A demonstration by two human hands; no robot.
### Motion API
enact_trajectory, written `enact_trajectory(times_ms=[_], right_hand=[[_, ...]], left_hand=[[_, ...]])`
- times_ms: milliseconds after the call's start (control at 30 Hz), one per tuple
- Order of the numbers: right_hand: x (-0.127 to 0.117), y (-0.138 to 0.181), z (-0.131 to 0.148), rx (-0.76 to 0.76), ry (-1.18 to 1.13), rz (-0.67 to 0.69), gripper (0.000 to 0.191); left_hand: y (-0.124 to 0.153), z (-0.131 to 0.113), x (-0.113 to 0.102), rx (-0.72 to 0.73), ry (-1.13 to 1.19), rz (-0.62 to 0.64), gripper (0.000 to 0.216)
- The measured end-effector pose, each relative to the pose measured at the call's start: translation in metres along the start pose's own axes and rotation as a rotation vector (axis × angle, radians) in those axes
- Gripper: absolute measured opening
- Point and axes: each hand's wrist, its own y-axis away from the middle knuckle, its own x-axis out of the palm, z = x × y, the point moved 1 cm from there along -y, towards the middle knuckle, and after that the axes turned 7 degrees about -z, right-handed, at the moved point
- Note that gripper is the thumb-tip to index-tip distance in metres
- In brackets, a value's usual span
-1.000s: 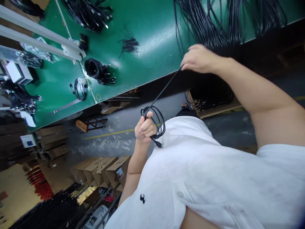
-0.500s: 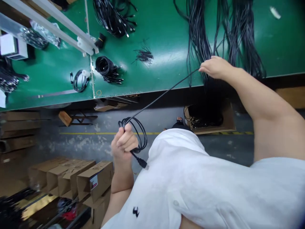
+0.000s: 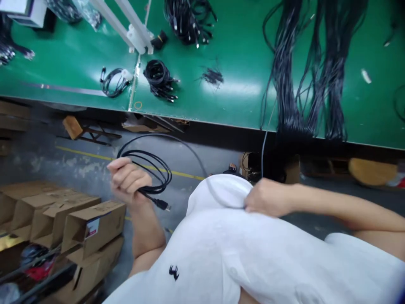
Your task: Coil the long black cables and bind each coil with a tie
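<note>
My left hand (image 3: 130, 179) is closed around a partly coiled black USB cable (image 3: 164, 171). Several loops hang out to the right of the fist, and a USB plug (image 3: 162, 204) sticks out below them. From the coil a slack length arcs across to my right hand (image 3: 267, 197), which is closed on the same cable in front of the white shirt. Beyond that hand the cable runs up to the table edge, beside the long bundles of black cables (image 3: 286, 80) draped over it.
On the green table (image 3: 240, 101) lie a tied cable coil (image 3: 158, 78), a small cable loop (image 3: 113, 82), a pile of thin black ties (image 3: 213, 77) and a larger cable bundle (image 3: 188, 21). Cardboard boxes (image 3: 95, 223) stand at the lower left, a stool (image 3: 73, 126) beneath the table.
My right hand has come down from the table edge to the shirt, drawing the cable with it. The stretch between my hands went from taut to slack. My left hand moved left, still holding the coil.
</note>
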Motion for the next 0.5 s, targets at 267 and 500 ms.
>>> enact_trajectory(times_ms=[267,500], right_hand=[[0.006,-0.054,0.016,0.193,0.012,0.076,0.029],[-0.001,-0.078,0.016,0.027,-0.367,0.109,0.032]], left_hand=[[0.004,0.046,-0.018,-0.335,-0.681,-0.487,0.025],[0.036,0.092,-0.028,-0.786,-0.776,-0.069,0.037]])
